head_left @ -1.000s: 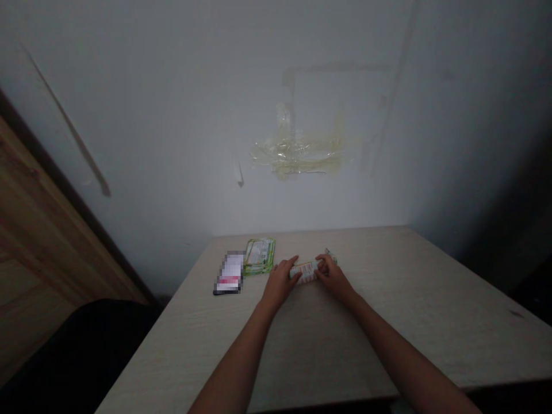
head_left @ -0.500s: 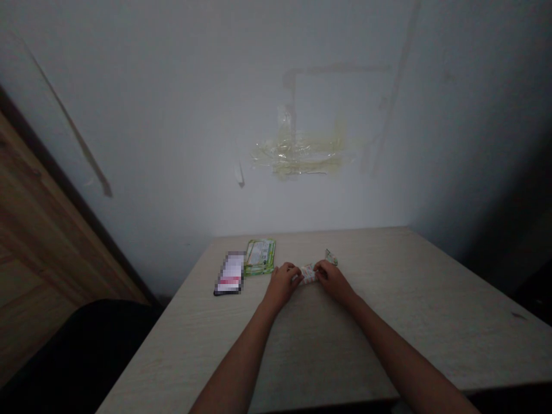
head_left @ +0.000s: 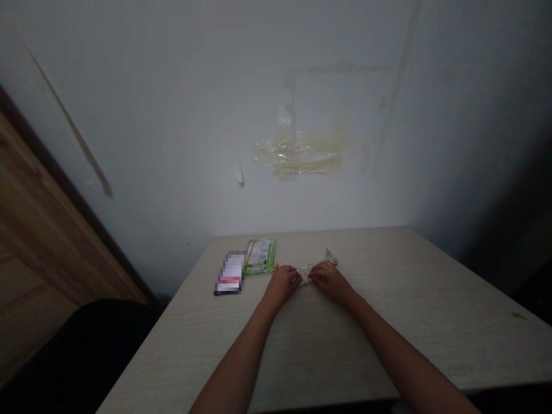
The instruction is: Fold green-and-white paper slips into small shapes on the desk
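Observation:
A small piece of printed paper (head_left: 305,275), pale with coloured marks, lies low over the table between my hands. My left hand (head_left: 284,283) pinches its left end with fingers bent. At its right end, my right hand (head_left: 330,278) has its thumb and fingers closed on the edge. The fingers cover both ends, so only the middle strip shows. Just beyond my right hand sits a small folded piece (head_left: 331,256) with a similar green and white print.
A stack of green and white printed packets or sheets (head_left: 260,256) lies behind my left hand. Left of it is a phone (head_left: 230,273) with a blurred screen. The table (head_left: 409,299) meets a wall with peeling tape (head_left: 302,155). A dark chair-like shape (head_left: 90,351) stands at left.
My right hand has shifted slightly left, toward my left hand. Less of the paper shows between them, and it looks narrower and more folded. The other things have stayed put.

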`<state>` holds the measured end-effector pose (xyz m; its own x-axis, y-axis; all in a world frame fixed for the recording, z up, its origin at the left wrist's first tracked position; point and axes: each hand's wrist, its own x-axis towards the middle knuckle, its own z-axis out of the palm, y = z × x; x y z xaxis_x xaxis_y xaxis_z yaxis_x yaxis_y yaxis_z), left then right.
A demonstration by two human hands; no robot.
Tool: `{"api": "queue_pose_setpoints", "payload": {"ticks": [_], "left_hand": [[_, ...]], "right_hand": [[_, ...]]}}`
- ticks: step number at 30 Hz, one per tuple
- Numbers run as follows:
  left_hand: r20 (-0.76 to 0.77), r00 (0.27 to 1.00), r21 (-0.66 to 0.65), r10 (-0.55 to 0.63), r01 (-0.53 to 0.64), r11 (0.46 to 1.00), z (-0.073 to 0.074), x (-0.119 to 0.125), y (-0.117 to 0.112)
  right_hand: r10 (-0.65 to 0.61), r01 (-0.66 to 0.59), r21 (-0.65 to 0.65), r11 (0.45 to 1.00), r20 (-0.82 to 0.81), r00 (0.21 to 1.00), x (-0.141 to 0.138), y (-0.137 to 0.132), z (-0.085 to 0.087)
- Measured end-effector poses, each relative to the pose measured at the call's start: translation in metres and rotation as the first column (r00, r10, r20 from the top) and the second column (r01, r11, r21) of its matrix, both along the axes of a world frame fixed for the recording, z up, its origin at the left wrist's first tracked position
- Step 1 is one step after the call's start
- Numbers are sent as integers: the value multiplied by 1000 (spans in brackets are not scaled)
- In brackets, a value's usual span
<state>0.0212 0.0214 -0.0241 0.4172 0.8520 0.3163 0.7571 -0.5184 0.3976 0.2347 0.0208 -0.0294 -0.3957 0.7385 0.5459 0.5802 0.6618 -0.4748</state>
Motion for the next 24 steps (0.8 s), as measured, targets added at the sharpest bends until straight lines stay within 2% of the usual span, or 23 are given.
{"api": "queue_pose_setpoints", "payload": {"ticks": [6, 11, 18, 24], "left_hand": [[-16, 1000, 15, -17, 17, 1000, 2, -1, -1], [-60, 998, 45, 23, -20, 999, -2, 2, -1], [-89, 995, 90, 36, -28, 996, -8, 5, 2], [-49, 998, 36, -41, 42, 998, -1, 2, -1]], "right_hand": [[-16, 17, -22, 1000, 78, 997, 2, 0, 0], [-40, 42, -21, 999, 101, 994, 1, -1, 0], [-68, 63, 59, 996, 85, 994, -1, -4, 2], [-84, 86, -26, 996, 81, 993, -2, -4, 1]]}}
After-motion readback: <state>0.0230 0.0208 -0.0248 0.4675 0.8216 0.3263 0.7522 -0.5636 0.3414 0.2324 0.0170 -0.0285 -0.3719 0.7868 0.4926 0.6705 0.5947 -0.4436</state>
